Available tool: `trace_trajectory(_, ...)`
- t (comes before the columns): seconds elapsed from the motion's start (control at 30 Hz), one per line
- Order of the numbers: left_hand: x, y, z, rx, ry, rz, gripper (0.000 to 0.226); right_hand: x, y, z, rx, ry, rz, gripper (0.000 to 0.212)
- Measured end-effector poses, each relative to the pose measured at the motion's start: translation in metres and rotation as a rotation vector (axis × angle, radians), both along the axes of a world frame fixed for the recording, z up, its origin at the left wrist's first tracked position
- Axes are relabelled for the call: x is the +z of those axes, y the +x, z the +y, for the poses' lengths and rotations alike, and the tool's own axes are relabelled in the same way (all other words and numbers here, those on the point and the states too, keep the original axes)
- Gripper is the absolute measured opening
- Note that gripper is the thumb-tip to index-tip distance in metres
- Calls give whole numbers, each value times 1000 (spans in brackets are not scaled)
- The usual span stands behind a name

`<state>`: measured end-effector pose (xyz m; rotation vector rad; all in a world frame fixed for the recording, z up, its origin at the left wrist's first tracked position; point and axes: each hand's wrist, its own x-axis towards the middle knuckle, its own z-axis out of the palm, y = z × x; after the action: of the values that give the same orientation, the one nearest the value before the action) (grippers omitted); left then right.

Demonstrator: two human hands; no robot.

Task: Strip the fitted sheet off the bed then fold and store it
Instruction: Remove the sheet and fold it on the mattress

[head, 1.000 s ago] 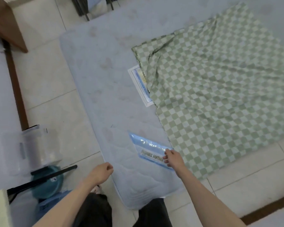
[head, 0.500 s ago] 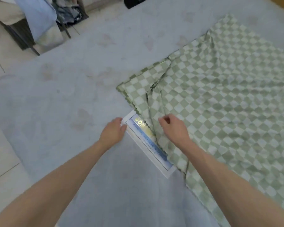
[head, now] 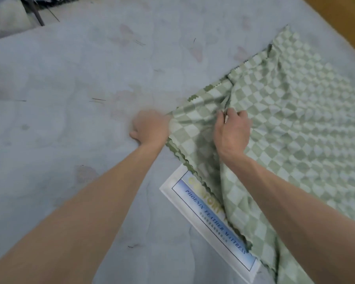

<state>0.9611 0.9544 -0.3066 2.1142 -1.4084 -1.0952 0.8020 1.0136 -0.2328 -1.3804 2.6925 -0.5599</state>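
A green and white checked sheet (head: 295, 111) lies spread over the right half of a bare pale blue mattress (head: 70, 99). Its zigzag-cut left edge is bunched up between my hands. My left hand (head: 150, 128) grips the sheet's left corner edge, blurred by motion. My right hand (head: 232, 132) pinches a raised fold of the sheet a little to the right, fingers curled into the cloth. Both forearms reach in from the bottom of the view.
A white and blue mattress label (head: 209, 226) lies partly under the sheet's lower edge. A wooden surface (head: 340, 19) borders the mattress at the top right. Dark furniture legs and cloth (head: 19, 11) stand at the top left.
Both hands moved up from the label to the sheet's left edge and took hold of it. The cloth there has been gathered and lifted into folds. The view has moved closer.
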Motion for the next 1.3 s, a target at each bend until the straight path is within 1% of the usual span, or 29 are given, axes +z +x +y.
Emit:
trace_trajectory(0.07, 1, 8, 4, 13, -78, 10, 20, 25, -8, 0, 55, -65, 25, 36)
trace_trajectory(0.17, 1, 29, 9, -45, -230, 34, 22, 62, -19, -12, 50, -119, -19, 41)
trace_trajectory(0.2, 1, 37, 9, -73, -266, 54, 21, 72, -21, -16, 62, -88, -21, 42)
trace_trajectory(0.27, 0, 51, 9, -124, -270, 133, 22, 83, -26, -21, 117, 95, -60, 42)
trace_trajectory(0.33, 3, 64, 9, -164, -237, 206, 26, 90, -19, -22, 174, 272, -171, 41)
trace_trajectory(0.4, 8, 76, 10, -194, -220, 246, 30, 97, -9, -23, 296, 386, -113, 40)
trace_trajectory(0.43, 10, 80, 12, -206, -211, 257, 30, 100, -4, -22, 346, 386, -71, 40)
trace_trajectory(0.47, 12, 85, 14, -224, -197, 254, 30, 102, -2, -21, 359, 342, -82, 40)
trace_trajectory(0.5, 13, 89, 16, -266, -178, 216, 29, 104, -2, -19, 328, 279, -169, 40)
trace_trajectory(0.57, 14, 93, 24, -392, -182, 11, 30, 107, -3, -14, 174, 159, -391, 38)
trace_trajectory(0.6, 17, 90, 27, -446, -212, -99, 37, 107, -3, -11, 96, 135, -449, 35)
trace_trajectory(0.63, 23, 83, 29, -478, -250, -164, 46, 107, -3, -10, 51, 137, -458, 32)
trace_trajectory(0.67, 31, 71, 29, -516, -278, -173, 57, 105, -1, -10, 39, 149, -447, 30)
trace_trajectory(0.73, 53, 38, 25, -719, -237, -40, 81, 102, 3, -13, 73, 150, -411, 29)
trace_trajectory(0.8, 71, 4, 23, -920, -59, 163, 106, 99, 5, -20, 113, 113, -370, 28)
trace_trajectory(0.83, 77, -7, 23, -936, 60, 299, 113, 97, 4, -24, 120, 92, -364, 27)
trace_trajectory(0.87, 81, -14, 23, -894, 179, 450, 113, 95, 3, -27, 116, 74, -368, 26)
trace_trajectory(0.9, 82, -17, 24, -839, 270, 563, 108, 92, 2, -29, 107, 61, -374, 25)
trace_trajectory(0.93, 83, -17, 26, -803, 320, 614, 99, 88, 1, -30, 96, 51, -387, 25)
trace_trajectory(1.0, 79, -10, 38, -768, 309, 569, 70, 82, -1, -29, 77, 27, -440, 26)
trace_trajectory(1.03, 72, -5, 47, -720, 260, 527, 52, 78, -2, -28, 77, 7, -458, 25)
trace_trajectory(1.07, 69, 2, 57, -643, 229, 546, 37, 75, -1, -26, 80, -8, -460, 24)
trace_trajectory(1.1, 66, 11, 66, -535, 235, 664, 28, 72, 1, -23, 82, -17, -467, 25)
trace_trajectory(1.13, 66, 20, 72, -404, 276, 843, 26, 68, 3, -20, 90, -21, -497, 31)
trace_trajectory(1.17, 65, 29, 76, -292, 311, 984, 27, 62, 5, -15, 123, -8, -543, 38)
trace_trajectory(1.2, 64, 36, 76, -208, 308, 1033, 28, 55, 8, -9, 188, 37, -580, 46)
trace_trajectory(1.23, 60, 41, 74, -165, 277, 952, 29, 47, 13, -1, 269, 114, -589, 52)
trace_trajectory(1.27, 55, 43, 69, -176, 234, 767, 30, 39, 19, 8, 345, 208, -562, 57)
trace_trajectory(1.3, 47, 45, 66, -215, 190, 506, 31, 31, 26, 19, 400, 284, -505, 58)
